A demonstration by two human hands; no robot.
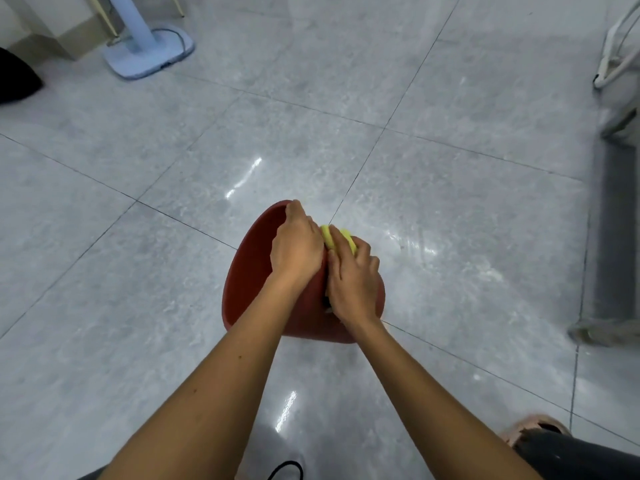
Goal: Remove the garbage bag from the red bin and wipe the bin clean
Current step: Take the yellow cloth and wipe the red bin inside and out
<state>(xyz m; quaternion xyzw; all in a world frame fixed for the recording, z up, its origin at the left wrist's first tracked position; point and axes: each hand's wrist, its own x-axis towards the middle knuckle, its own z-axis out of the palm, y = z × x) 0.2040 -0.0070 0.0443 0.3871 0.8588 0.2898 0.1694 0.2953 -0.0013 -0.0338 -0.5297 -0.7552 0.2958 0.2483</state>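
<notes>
The red bin (249, 271) stands on the grey tiled floor in the middle of the view, its opening turned toward the left. My left hand (297, 247) grips the far rim of the bin, fingers curled over the edge. My right hand (353, 278) holds a yellow cloth (341, 237) against the bin's right outer side, with the cloth showing between the two hands. No garbage bag is visible in or near the bin.
A pale blue fan stand base (152, 50) with a cord sits at the far left. A black object (17, 77) lies at the left edge. Grey metal furniture legs (606, 237) run along the right side. My foot in a pink slipper (533, 431) is at the lower right.
</notes>
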